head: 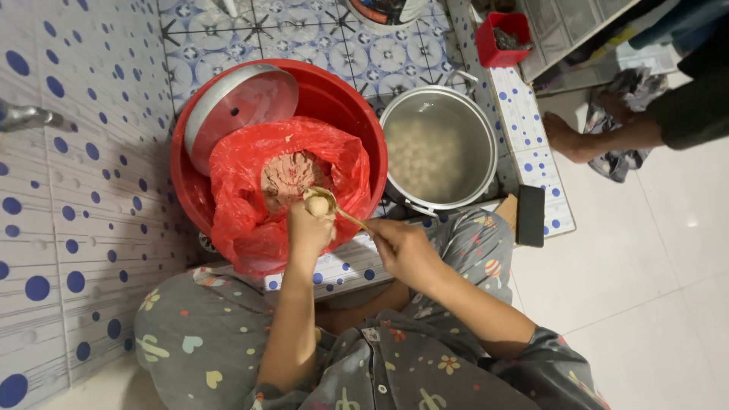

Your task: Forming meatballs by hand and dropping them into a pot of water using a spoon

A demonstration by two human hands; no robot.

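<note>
My left hand (307, 231) is closed in a fist over the red plastic bag (250, 190), with a pale ball of paste (317, 205) pushed out at its top. My right hand (402, 247) holds a spoon (345, 215) whose bowl touches that ball. The bag holds pinkish-brown ground paste (288, 176) and lies inside a big red basin (334, 95). To the right stands a metal pot (440, 148) of water with several pale balls in it.
A metal lid (239, 106) leans in the basin's far left. A small red box (503, 38) sits on the tiled ledge. A dark flat object (530, 216) lies by my right knee. Another person's foot (566, 137) rests on the white floor at right.
</note>
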